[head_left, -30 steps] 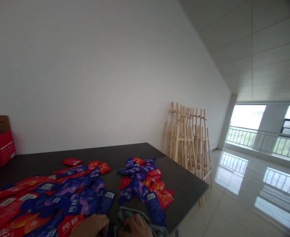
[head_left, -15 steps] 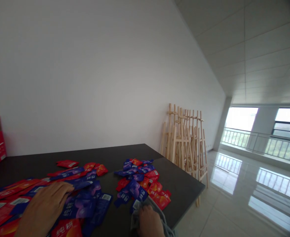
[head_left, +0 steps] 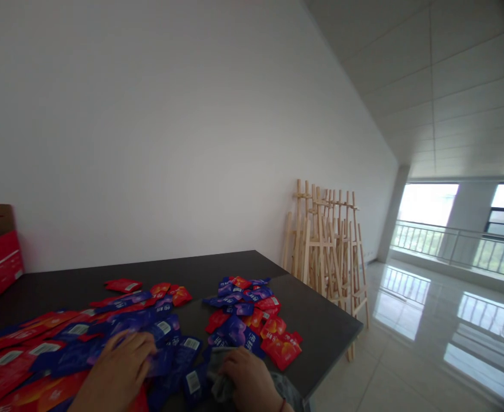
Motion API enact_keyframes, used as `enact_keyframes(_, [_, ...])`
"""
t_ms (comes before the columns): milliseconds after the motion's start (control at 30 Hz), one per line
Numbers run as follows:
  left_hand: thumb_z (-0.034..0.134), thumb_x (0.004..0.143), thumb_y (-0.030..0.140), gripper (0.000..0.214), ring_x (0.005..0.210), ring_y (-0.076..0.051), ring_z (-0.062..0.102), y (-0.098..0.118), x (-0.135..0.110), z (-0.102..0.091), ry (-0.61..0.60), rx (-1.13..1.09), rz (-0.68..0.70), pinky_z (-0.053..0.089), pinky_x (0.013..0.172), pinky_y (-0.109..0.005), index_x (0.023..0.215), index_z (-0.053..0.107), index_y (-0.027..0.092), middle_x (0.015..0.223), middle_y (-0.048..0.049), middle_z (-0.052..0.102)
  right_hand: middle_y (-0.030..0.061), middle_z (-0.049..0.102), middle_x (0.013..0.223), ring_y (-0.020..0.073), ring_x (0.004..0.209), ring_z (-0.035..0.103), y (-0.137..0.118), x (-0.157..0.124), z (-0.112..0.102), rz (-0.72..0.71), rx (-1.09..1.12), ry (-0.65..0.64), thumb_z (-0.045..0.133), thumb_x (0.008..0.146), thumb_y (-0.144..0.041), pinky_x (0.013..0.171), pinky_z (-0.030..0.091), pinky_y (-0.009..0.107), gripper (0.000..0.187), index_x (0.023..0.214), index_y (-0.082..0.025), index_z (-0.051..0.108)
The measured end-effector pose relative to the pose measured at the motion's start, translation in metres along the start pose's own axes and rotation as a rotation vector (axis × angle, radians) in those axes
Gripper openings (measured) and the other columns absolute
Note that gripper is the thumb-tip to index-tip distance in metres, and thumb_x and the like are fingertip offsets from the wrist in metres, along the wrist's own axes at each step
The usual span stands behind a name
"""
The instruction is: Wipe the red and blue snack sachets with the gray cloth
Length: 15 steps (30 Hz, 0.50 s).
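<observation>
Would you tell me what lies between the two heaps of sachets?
In the head view, a bare strip of dark table separates the left heap from the right heap.

Daylight enters from the windows [head_left: 467, 220] at far right; these are overexposed, with detail outside washed out. The glossy floor [head_left: 428, 343] carries bright reflected glare patches. The white wall [head_left: 149, 131] is evenly lit, grading to grey toward the left. The dark table [head_left: 312, 320] is dim, with a faint sheen at its right end. Both hands at the bottom edge are soft with motion blur. Straight lines bow near the frame edges; corners darken slightly.
</observation>
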<state>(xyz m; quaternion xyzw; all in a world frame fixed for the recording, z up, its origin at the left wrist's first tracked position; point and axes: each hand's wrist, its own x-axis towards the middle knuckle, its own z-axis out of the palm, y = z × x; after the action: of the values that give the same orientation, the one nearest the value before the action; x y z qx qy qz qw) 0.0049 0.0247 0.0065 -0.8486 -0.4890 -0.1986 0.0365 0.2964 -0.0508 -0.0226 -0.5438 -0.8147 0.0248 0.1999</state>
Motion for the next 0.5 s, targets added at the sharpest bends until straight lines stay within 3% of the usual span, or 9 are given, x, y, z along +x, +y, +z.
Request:
enact_keyframes(133, [0.048,0.085,0.020,0.030,0.111,-0.023,0.064,0.051,0.002,0.009,-0.210,-0.145,0.063,0.040,0.105,-0.040,0.099,0.073,0.026,0.114,-0.0047,0.074,0.0028,0.071,0.104,0.0230,0.103,0.061,0.010,-0.015,-0.011,0.230,-0.047,0.104,0.051,0.068,0.000,0.088,0.044,0.031,0.045,0.099,-0.024,0.071])
enact_keyframes(267, [0.057,0.079,0.021,0.056,0.128,-0.031,0.053,0.090,0.007,0.026,-0.366,-0.165,0.038,0.036,0.112,-0.045,0.135,0.058,0.015,0.136,-0.0143,0.063,0.0087,0.070,0.108,0.0286,0.107,0.061,0.009,-0.015,-0.005,0.316,-0.160,-0.008,0.056,0.072,-0.002,0.088,0.047,0.036,0.037,0.099,-0.019,0.073])
enact_keyframes(400, [0.059,0.069,0.010,0.074,0.134,-0.039,0.047,0.111,0.020,0.036,-0.433,-0.135,0.021,0.031,0.115,-0.052,0.141,0.048,0.000,0.140,-0.0259,0.056,0.0112,0.071,0.108,0.0307,0.108,0.061,0.003,-0.010,0.006,0.313,-0.193,-0.040,0.057,0.073,-0.003,0.084,0.050,0.037,0.033,0.098,-0.017,0.074])
enact_keyframes(500, [0.056,0.058,0.002,0.084,0.139,-0.035,0.044,0.113,0.028,0.042,-0.413,-0.175,0.006,0.030,0.117,-0.047,0.141,0.049,0.004,0.147,-0.0222,0.051,0.0075,0.072,0.104,0.0275,0.106,0.063,0.010,-0.010,0.009,0.287,-0.051,0.082,0.057,0.072,-0.001,0.089,0.048,0.035,0.035,0.096,-0.020,0.075])
